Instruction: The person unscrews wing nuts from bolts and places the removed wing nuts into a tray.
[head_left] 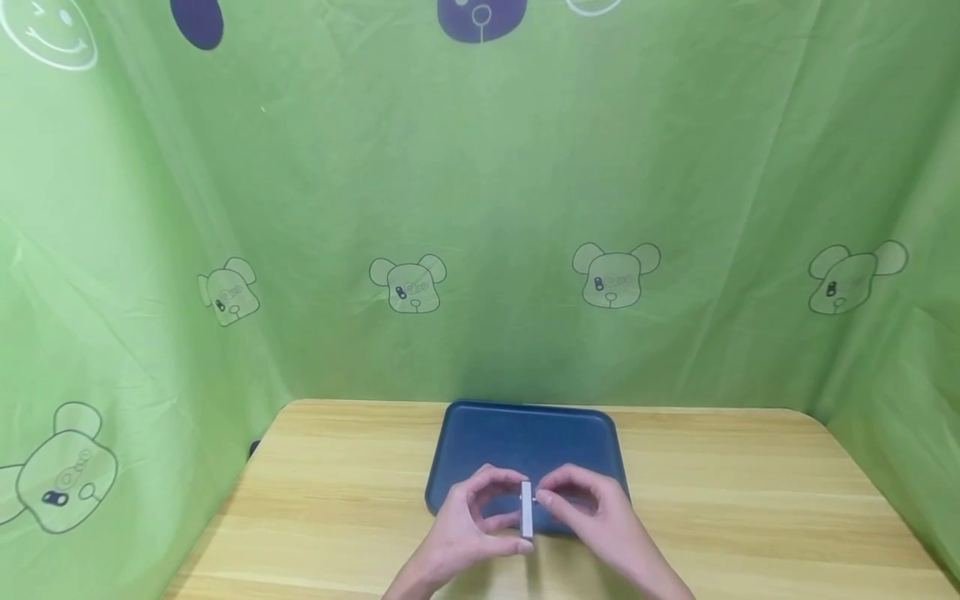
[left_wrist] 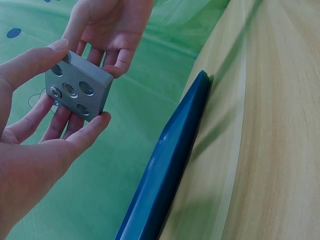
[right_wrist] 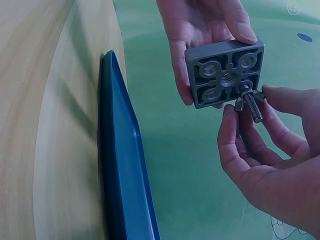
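Left grip [head_left: 463,522] clamped on one block [left_wrist: 76,80], right grip [head_left: 602,513] pinching one wing nut [right_wrist: 240,103], one bolt [right_wrist: 254,109]

Upright grey square block [right_wrist: 221,80], bolt [right_wrist: 255,110] through one corner, wing nut [right_wrist: 240,104] around bolt

A pale, yellowish wood-grain table [head_left: 337,500] is being seen in the head view, its two far corners being rounded and its grain being drawn from side to side. On it a dark blue tray [head_left: 525,433] is being carried flat, placed near the middle of the far edge. The tray is being bounded by a raised rim [head_left: 441,454] with rounded corners, and its near part is being partly hidden in the head view. Beside it, soft shadows [left_wrist: 215,131] are being cast on the wood, and the surface is being crossed by a pale line [left_wrist: 242,125] in both wrist views.
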